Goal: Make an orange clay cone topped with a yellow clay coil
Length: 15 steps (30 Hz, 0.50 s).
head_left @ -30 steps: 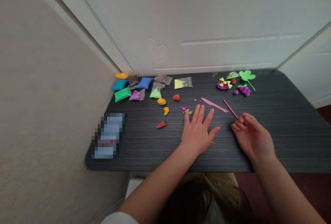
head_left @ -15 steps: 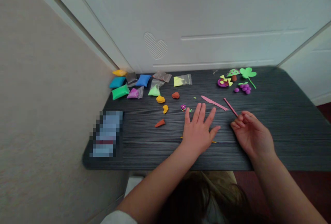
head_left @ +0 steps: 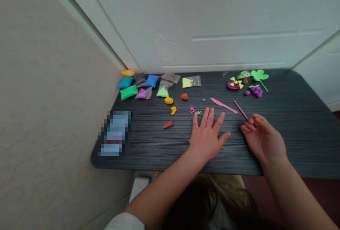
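My left hand [head_left: 206, 136] lies flat with fingers spread on the dark table. Beneath its palm runs a thin yellow-orange clay strand [head_left: 223, 147], mostly hidden, with only its ends showing. In my right hand [head_left: 264, 139] a thin pink modelling stick [head_left: 241, 110] is pinched, pointing away to the upper left. A pink plastic clay knife [head_left: 224, 105] rests between the two hands, farther off. Just beyond my left fingertips sit a small purple clay flower [head_left: 191, 109] and a bit of green clay [head_left: 199, 112]. A brown clay cone [head_left: 168, 124] lies to the left.
Yellow clay lumps [head_left: 169, 100] and a brown lump [head_left: 184, 96] lie mid-table. Several clay bags [head_left: 129, 92] line the back left. At the back right stand a clay mushroom [head_left: 244, 75], a green clover [head_left: 259, 75] and purple grapes [head_left: 257, 91]. A blurred phone-like object [head_left: 114, 133] lies left.
The whole view has shifted slightly, so things appear a little farther right. Both hands keep nearly the same place on the table, the left still flat, the right still holding the stick.
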Tool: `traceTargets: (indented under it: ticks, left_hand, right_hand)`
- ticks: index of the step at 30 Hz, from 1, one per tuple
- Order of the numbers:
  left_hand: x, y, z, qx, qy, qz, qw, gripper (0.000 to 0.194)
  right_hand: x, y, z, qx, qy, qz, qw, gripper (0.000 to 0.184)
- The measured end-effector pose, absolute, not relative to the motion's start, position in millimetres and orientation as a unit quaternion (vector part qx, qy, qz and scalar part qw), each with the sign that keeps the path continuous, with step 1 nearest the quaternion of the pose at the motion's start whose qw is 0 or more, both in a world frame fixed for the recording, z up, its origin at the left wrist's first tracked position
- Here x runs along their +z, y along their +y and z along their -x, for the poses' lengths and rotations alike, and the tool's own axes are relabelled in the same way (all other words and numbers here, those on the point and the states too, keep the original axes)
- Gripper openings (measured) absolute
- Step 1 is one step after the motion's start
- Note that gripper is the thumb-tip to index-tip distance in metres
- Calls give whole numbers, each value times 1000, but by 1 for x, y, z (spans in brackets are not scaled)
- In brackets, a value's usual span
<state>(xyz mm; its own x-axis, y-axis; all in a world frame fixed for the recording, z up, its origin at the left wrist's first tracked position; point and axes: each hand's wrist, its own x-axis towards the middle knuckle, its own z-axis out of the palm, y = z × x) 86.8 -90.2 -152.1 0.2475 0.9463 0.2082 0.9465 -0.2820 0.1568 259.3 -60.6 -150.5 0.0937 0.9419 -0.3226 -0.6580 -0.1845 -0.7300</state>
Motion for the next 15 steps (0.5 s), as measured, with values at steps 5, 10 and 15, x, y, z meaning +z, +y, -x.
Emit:
traceTargets:
  ticks: [5,10,15]
  left_hand:
    - [-153,-79,-88,-133,-592,795,3,60]
    - [-152,-65,-89,-137,-590,795,10,60]
    - [-153,-90,-87,-133,-594,793,-8,61]
  right_hand:
    - [-152,-61,-260,652,-174,410,613,10]
    - [-152,-62,-260,650,-175,411,614,10]
    - [-152,-61,-260,652,-175,413,612,12]
